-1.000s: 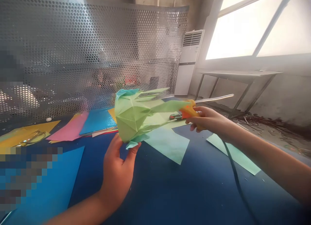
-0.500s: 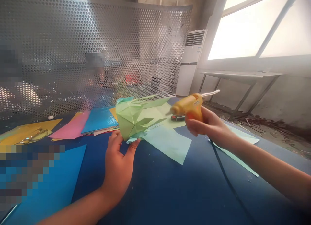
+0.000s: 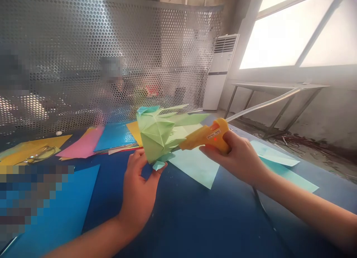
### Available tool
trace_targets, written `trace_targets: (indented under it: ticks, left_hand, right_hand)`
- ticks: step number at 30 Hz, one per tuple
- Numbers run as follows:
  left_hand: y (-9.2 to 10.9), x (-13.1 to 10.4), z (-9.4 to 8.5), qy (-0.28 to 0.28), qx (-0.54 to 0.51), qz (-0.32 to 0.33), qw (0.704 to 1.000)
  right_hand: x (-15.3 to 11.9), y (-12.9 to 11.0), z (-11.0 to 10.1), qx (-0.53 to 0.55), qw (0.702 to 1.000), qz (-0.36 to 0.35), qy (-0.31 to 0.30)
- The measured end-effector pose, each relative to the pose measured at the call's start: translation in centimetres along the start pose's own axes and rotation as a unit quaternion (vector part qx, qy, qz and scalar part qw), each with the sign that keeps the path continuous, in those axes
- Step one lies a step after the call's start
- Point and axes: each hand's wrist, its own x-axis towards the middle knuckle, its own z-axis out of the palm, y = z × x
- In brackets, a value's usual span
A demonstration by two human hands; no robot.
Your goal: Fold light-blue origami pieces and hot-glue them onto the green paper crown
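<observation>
My left hand (image 3: 142, 180) is closed on the lower edge of a folded paper piece (image 3: 153, 135), light green with pale blue bits at its top and bottom. Pointed folds stick out from its right side. In my right hand (image 3: 237, 157) is a yellow hot glue gun (image 3: 208, 136), its fingers wrapped round the handle. The gun's nozzle end points left and down at the lower right of the folded piece; whether it touches is hidden. A clear glue stick (image 3: 264, 102) juts from the gun's back, and a dark cord (image 3: 263, 209) hangs below.
Pale blue-green sheets (image 3: 195, 167) lie beneath the gun and by my right forearm (image 3: 290, 172). Blue (image 3: 117, 135), pink (image 3: 82, 143) and yellow papers, with glasses (image 3: 41, 154) on top, lie at left. A perforated metal screen (image 3: 139, 57) stands behind the blue table (image 3: 192, 221).
The glue gun has moved left and turned, bringing its nozzle to the folded paper. More of the glue stick shows. My left hand and the paper have shifted slightly right.
</observation>
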Motion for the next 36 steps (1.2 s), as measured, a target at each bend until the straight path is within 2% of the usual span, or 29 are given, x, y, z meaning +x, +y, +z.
trace_targets:
  ticks: [12, 36]
  left_hand:
    - [0.2, 0.0, 0.0, 0.001, -0.017, 0.015, 1.0]
    - [0.6, -0.2, 0.0, 0.006, -0.042, 0.017, 0.999]
  right_hand:
    - [-0.6, -1.2, 0.2, 0.012, 1.0, 0.012, 0.004]
    - [-0.4, -1.2, 0.0, -0.006, 1.0, 0.004, 0.008]
